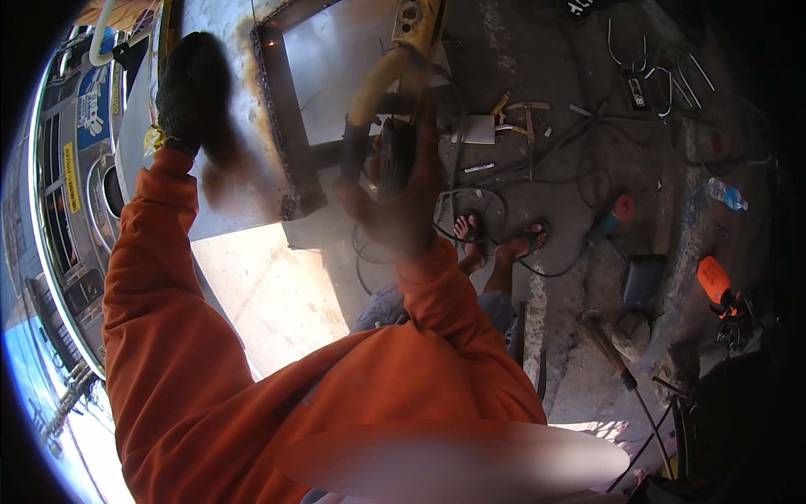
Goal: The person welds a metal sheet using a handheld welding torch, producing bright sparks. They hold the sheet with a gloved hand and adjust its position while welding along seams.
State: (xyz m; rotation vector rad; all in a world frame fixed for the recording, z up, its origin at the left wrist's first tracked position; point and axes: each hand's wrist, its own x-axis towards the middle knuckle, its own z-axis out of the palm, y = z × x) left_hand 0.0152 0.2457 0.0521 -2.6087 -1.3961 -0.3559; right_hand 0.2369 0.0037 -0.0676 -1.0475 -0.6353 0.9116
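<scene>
The right hand [399, 210], bare and partly blurred, curls its fingers and thumb around the dark ribbed grip of a yellow-and-black tool [411, 80], whose yellow head points away from the body over the framed opening beside the metal panel [243, 105]. The left hand [193, 97], in a dark glove, is at the panel's far left edge; motion blur hides its fingers, so I cannot tell whether they grasp the edge or merely rest there. A rough weld bead [270, 105] runs down the panel's right border, with scorched metal beside it (a small orange spot [271, 42] glows near its upper end, perhaps hot metal). Judging by that, much of this seam looks joined, though its surface appears uneven and undressed; whether any stretch remains unwelded is not clear. A dark cable [546, 273] trails over the floor [487, 353] nearby.
</scene>
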